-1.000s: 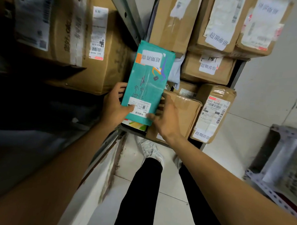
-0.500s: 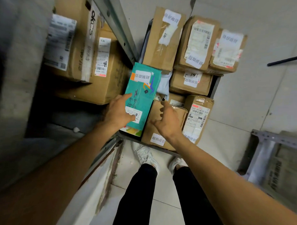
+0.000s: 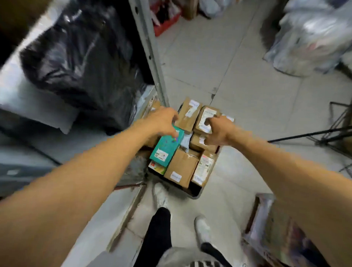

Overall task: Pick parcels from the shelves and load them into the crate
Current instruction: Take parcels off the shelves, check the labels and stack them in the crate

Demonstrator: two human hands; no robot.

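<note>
Our left hand (image 3: 163, 121) lies with bent fingers on the far end of the teal parcel (image 3: 166, 150); whether it grips, we cannot tell because of the blur. Our right hand (image 3: 218, 131) curls round a labelled brown parcel (image 3: 208, 113). On the shelf (image 3: 28, 96) at the left sits a big black bag (image 3: 84, 56). Both parcels lie in the full grey crate (image 3: 196, 193) on the floor (image 3: 242, 85).

The crate (image 3: 195, 194) stood on the floor, packed with brown cardboard parcels (image 3: 181, 167) bearing white labels. A teal parcel (image 3: 166, 147) lay tilted on top at the left, the blurred left hand (image 3: 163, 121) at its far end; the right hand (image 3: 217, 132) gripped a far brown parcel (image 3: 208, 112).
</note>
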